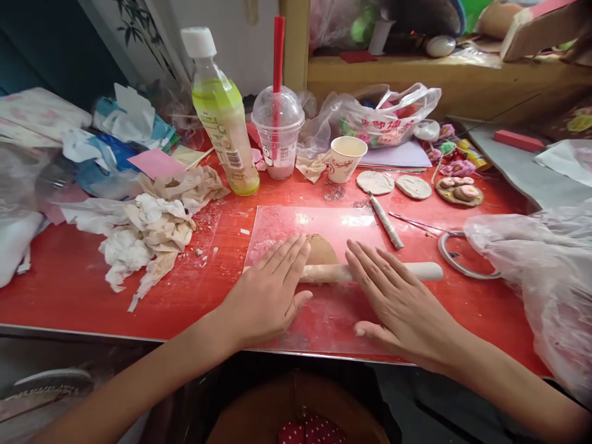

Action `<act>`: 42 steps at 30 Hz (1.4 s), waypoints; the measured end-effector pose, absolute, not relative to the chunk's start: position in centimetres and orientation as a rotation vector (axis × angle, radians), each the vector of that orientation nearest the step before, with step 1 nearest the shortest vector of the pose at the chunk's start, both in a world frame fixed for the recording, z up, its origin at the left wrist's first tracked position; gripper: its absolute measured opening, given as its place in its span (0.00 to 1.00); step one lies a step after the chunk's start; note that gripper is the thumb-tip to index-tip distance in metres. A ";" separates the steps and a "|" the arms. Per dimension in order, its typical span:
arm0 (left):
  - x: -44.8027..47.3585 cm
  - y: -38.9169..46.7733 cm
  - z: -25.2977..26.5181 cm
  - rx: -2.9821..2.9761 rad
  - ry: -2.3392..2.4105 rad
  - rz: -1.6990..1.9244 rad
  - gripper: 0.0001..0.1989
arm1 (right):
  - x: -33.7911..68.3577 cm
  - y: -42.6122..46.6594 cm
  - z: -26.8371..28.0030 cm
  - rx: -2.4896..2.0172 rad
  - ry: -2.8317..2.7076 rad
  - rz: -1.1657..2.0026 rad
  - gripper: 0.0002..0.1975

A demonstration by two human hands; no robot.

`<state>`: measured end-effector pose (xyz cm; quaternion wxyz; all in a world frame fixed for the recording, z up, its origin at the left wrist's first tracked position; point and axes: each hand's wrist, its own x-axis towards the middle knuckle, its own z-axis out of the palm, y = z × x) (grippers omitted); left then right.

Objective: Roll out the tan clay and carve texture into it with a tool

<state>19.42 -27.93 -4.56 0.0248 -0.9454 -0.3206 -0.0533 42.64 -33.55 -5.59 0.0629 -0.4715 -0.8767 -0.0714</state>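
There were two hands (266,293) (404,297), one rolling pin (329,273), one flat piece of brown clay (322,249), one bottle (224,123), one lidded plastic cup (284,151), one straw (278,55), one paper cup (346,163), two plain pale discs (375,182) (414,187), one decorated disc (459,192), one speckled stick (385,222) and one ring (443,250).

Our rolling pin (328,273) across clay (321,248) on mat (324,320). Behind, left to right, we have bottle (226,132), drink cup (282,148), paper cup (346,161). Tissues (155,228) left of mat.

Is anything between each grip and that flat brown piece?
Yes: the roller lies across the near part of the brown piece, under the left grip and the right grip. Nothing else visible is in the way.
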 end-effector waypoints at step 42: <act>21.1 -26.4 -4.8 -2.781 -1.165 -0.303 0.26 | 42.4 -31.6 -6.1 -1.578 -2.550 -0.142 0.44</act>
